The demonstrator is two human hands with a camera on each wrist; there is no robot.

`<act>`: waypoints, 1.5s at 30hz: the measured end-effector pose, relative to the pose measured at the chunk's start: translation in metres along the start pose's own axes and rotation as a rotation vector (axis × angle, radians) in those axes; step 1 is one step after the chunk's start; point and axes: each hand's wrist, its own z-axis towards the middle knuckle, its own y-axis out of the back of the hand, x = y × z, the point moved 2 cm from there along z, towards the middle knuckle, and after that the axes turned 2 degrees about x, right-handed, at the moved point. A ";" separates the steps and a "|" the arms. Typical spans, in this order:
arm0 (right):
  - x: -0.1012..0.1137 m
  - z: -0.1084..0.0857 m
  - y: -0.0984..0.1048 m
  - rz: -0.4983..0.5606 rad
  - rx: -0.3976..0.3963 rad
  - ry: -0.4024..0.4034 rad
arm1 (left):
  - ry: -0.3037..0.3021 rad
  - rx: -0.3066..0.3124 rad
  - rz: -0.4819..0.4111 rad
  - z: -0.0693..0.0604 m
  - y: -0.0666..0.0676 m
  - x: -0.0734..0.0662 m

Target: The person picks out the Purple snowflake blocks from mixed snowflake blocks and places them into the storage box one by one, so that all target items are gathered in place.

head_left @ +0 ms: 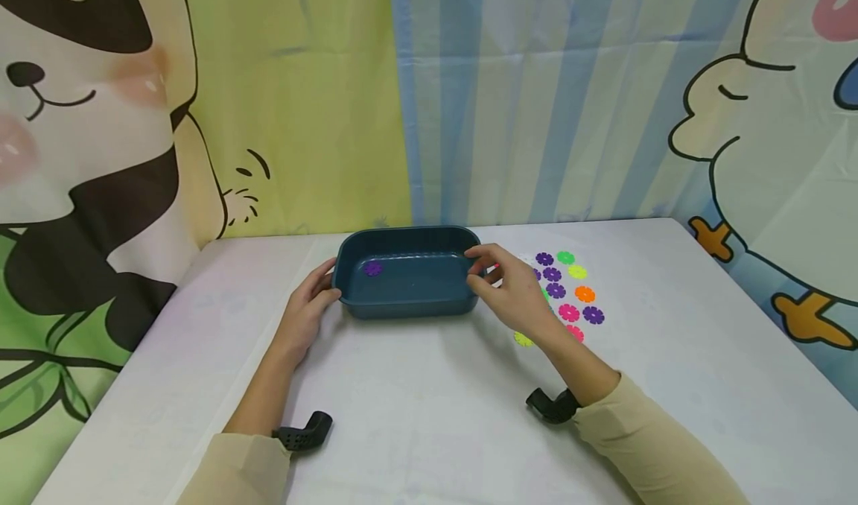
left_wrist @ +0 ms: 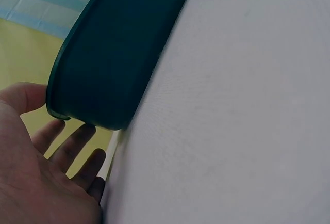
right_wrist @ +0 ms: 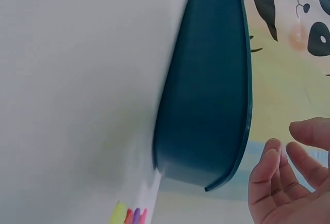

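A dark teal rectangular plastic basin (head_left: 409,307) stands on the table. Inside it, toward the left, lies a purple flower-shaped disc (head_left: 372,268). My left hand (head_left: 306,307) touches the basin's left end from outside, thumb near the front corner; the left wrist view shows its fingers spread loosely against the end wall. Over the basin's right rim hovers my right hand (head_left: 512,289), fingers bent a little. In the right wrist view a gap shows between thumb and fingertips, with nothing visible in it. Several coloured discs (head_left: 569,312) lie beside and partly behind this hand.
White cloth covers the table (head_left: 415,408). The loose discs are purple, green, yellow, orange and pink. Behind the table hangs a printed curtain (head_left: 322,118) with cartoon animals. A black wrist mount (head_left: 304,432) is on the left arm, another (head_left: 555,406) on the right.
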 end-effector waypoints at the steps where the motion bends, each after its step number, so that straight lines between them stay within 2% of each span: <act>1: -0.001 -0.001 0.001 -0.004 0.003 -0.004 | -0.001 -0.001 0.003 0.000 0.000 0.001; 15: -0.020 -0.013 0.023 -0.072 -0.006 -0.075 | 0.005 -0.010 0.008 0.000 0.000 0.001; 24: -0.034 -0.028 0.040 -0.115 0.017 -0.138 | 0.008 -0.003 -0.002 0.001 0.000 -0.001; 29: -0.040 -0.036 0.048 -0.142 0.019 -0.141 | 0.010 -0.004 0.012 0.000 0.000 -0.001; 36: -0.046 -0.042 0.053 -0.171 0.027 -0.144 | -0.006 -0.007 0.015 0.000 0.002 0.000; 45: -0.054 -0.055 0.061 -0.179 0.053 -0.210 | 0.001 0.004 0.015 0.000 0.003 0.000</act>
